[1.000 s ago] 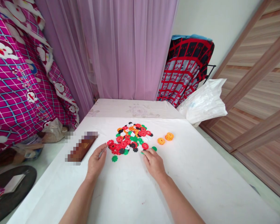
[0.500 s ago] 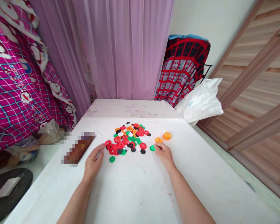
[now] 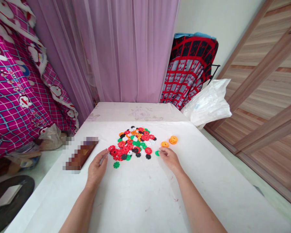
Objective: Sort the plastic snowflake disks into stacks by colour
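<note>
Many slotted plastic discs in red, green, orange, black and white form a loose heap (image 3: 133, 142) on the white-covered table. At the heap's left edge rests my left hand (image 3: 97, 166), its thumb apart from the fingers and nothing visibly held; the fingertips come close to the red discs (image 3: 120, 152). One green disc (image 3: 116, 165) lies alone in front of the heap. To the right, my right hand (image 3: 169, 158) has its fingertips at the edge of another green disc (image 3: 157, 153), fingers slightly parted. Beyond that hand are orange discs (image 3: 165, 144) and a small orange stack (image 3: 173, 139).
A brown, partly pixelated box-like object (image 3: 83, 153) lies on the table's left side. A white plastic bag (image 3: 208, 105) stands by the far right corner. Purple curtains (image 3: 131, 51) hang behind the table (image 3: 140, 197), and a wooden wardrobe (image 3: 264, 106) is at right.
My right fingers have loosened from a pinch at the green disc and shifted slightly up and left. The left hand stays nearly still.
</note>
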Demonstrator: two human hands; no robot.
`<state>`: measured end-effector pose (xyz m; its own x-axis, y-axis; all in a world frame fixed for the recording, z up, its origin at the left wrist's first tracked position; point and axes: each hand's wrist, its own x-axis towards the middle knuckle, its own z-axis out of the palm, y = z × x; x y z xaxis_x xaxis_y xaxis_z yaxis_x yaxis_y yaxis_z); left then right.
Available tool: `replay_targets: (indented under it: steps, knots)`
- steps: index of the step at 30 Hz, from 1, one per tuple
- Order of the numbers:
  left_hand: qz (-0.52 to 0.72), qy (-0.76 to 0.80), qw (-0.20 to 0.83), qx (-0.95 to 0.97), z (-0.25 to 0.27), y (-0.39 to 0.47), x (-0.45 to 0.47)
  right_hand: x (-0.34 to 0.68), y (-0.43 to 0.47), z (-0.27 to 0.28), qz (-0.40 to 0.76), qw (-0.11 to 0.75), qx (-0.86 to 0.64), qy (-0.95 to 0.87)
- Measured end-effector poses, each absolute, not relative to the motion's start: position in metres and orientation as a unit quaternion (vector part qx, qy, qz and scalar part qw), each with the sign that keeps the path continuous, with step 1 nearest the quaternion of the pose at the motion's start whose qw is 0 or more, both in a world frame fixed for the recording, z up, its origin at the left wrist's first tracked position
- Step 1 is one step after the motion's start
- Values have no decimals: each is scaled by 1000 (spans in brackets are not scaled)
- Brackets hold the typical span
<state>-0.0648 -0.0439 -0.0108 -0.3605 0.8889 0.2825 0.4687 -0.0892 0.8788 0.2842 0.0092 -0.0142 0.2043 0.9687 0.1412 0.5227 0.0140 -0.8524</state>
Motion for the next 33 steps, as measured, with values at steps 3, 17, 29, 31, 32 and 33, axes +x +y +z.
replay_targets:
  steps: [3, 17, 29, 31, 32, 33]
  knots:
    - [518, 642, 207, 526, -11, -44, -65, 283, 4, -11, 242, 385, -645, -615]
    - [513, 641, 190, 538, -9, -43, -62, 260, -9, 4, 155, 342, -640, -671]
    - [509, 626, 187, 560, -16, -41, -64, 146, -23, 25, 88, 166, -552, -812]
    - [508, 625, 189, 562, -16, -40, -64, 143, -22, 24, 85, 161, -560, -808]
    - [508, 624, 189, 563, -16, -40, -64, 141, -22, 23, 82, 164, -562, -806]
    - [508, 624, 188, 564, -15, -41, -64, 139, -22, 22, 79, 168, -563, -805]
